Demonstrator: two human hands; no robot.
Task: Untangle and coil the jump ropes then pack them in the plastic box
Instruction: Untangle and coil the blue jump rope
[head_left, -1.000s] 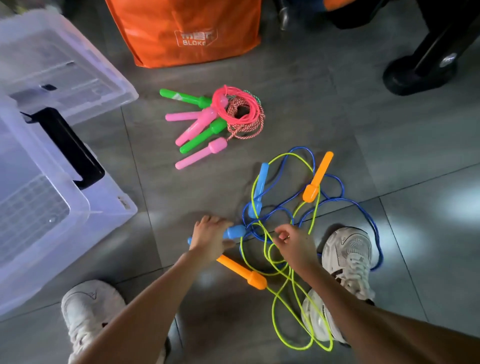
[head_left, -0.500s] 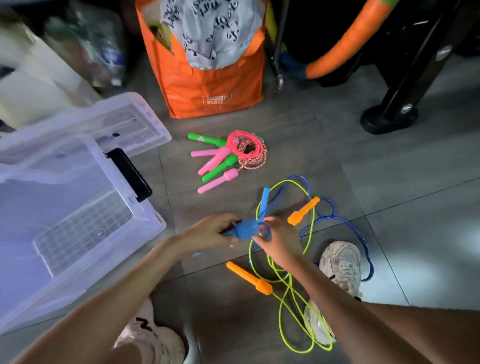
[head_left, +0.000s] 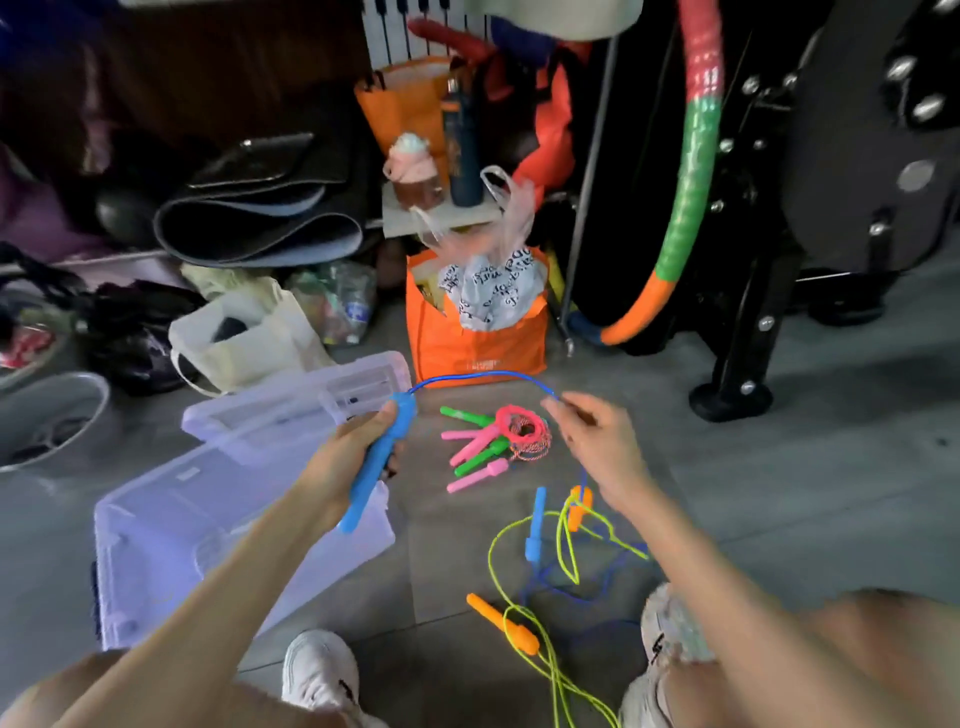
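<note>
Head view. Item: blue rope, partly lifted. Left hand (head_left: 348, 462) grips the blue handle (head_left: 382, 462), fingers wrapped round it. The handle is tilted, with its cord end up and away from the person. Blue cord (head_left: 483, 375) arcs from that end rightward to the right hand (head_left: 597, 441), where thumb and forefinger appear to pinch it; blur hides the detail. Below that hand the cord drops into the floor tangle: second blue handle (head_left: 535, 525), yellow-green cord (head_left: 519, 587), orange handle (head_left: 501, 623). Judgement: the tangle lies nearest the right hand, so freeing it falls there. Coiled ropes (head_left: 498, 441) lie on the floor, not yet packed. Box (head_left: 156, 545) sits open, left, nearer the left hand.
</note>
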